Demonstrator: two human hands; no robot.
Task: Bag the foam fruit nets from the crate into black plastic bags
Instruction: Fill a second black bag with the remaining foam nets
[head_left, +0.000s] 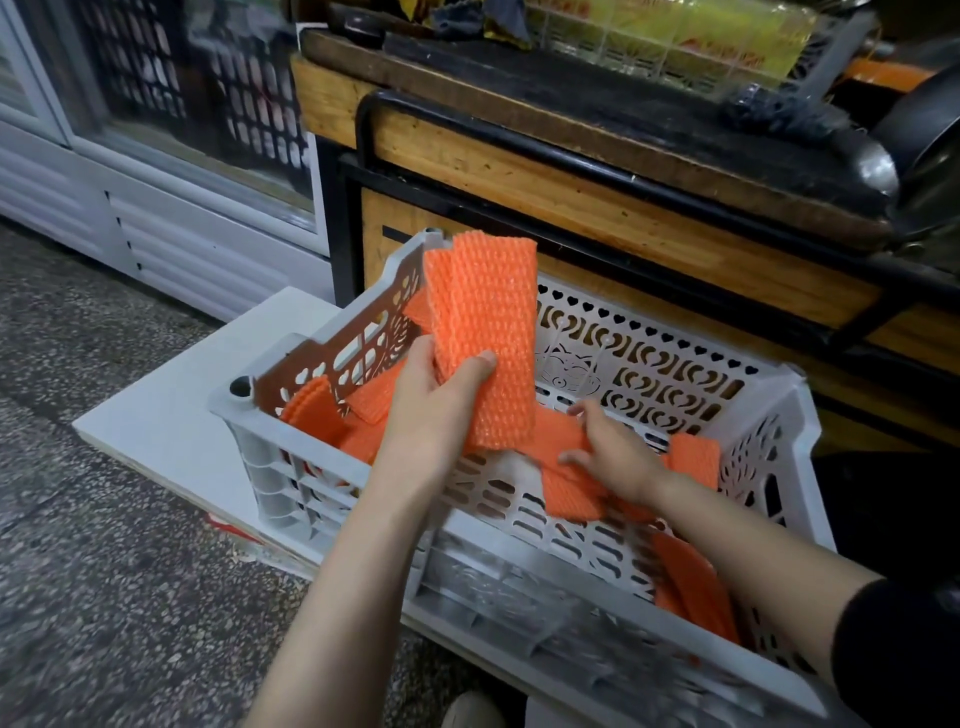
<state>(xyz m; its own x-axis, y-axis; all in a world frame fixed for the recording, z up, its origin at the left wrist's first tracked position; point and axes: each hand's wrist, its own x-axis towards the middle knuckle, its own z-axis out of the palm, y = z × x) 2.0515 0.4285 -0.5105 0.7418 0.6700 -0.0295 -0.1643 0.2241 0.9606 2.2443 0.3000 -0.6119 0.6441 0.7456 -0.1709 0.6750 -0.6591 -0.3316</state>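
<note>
L grip (441, 400) clamps stack of nets (488, 332) upright; R grip (608, 452), below-right, curls round net (569, 491) in crate (244, 413).

Soft, even indoor light — no hard shadows, the counter (519, 114) dim at its right end. Reflections sit on the glass door (156, 93); the right hand (615, 457) and the near wall of the crate (519, 597) are motion-blurred, and edge lines bow.

floor: speckled terrazzo (104, 545) | behind: wooden counter (571, 171) | left: glass-door fridge (156, 104)
</note>
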